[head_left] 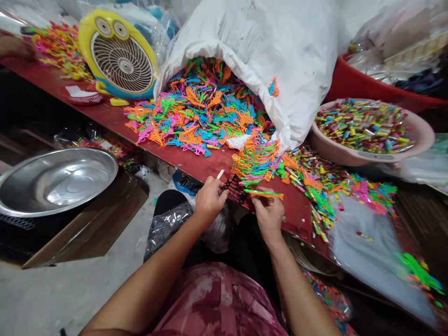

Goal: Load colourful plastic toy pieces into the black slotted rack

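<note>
My left hand (209, 198) is closed at the left edge of a small black slotted rack (235, 188), with fingers and thumb against it. A short white strip (220, 174) sticks up beside its fingertips. My right hand (269, 212) pinches a thin green and orange plastic toy piece (264, 193), held roughly level at the rack's right side; whether it is one piece or a few stacked, I cannot tell. Just beyond both hands lies a lined-up pile of plastic toy pieces (257, 158) in orange, green, blue and pink on the red table (199, 167).
A white sack (280, 42) spills a large heap of pieces (206, 112). Left of it stand a yellow fan (122, 58) and a red basket (84, 97). A pink basin (425, 135) of small tubes is at right, a metal basin (59, 177) at left, plastic bags (371, 247) at front right.
</note>
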A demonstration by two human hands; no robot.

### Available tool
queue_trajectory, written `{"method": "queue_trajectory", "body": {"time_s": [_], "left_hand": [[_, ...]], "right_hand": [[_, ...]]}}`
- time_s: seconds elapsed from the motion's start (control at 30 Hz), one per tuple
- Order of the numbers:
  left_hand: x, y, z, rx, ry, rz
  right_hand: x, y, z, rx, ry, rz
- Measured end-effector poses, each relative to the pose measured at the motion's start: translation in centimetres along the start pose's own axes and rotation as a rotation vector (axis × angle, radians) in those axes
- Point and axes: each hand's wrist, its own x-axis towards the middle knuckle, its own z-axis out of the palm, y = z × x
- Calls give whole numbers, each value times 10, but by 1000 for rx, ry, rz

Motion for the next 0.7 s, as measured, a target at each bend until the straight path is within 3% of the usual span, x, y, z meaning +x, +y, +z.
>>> {"method": "queue_trajectory", "body": {"time_s": [0.1,0.33,0.7], "left_hand": [[0,-1,0,0,-3,7],[-1,-3,2,-9,5,19],[-2,-3,2,-30,-6,12]], "right_hand": [[0,-3,-2,-203,-1,-44],[9,-20,-10,-500,-160,-202],[1,-23,5,-427,-42,-144]]}}
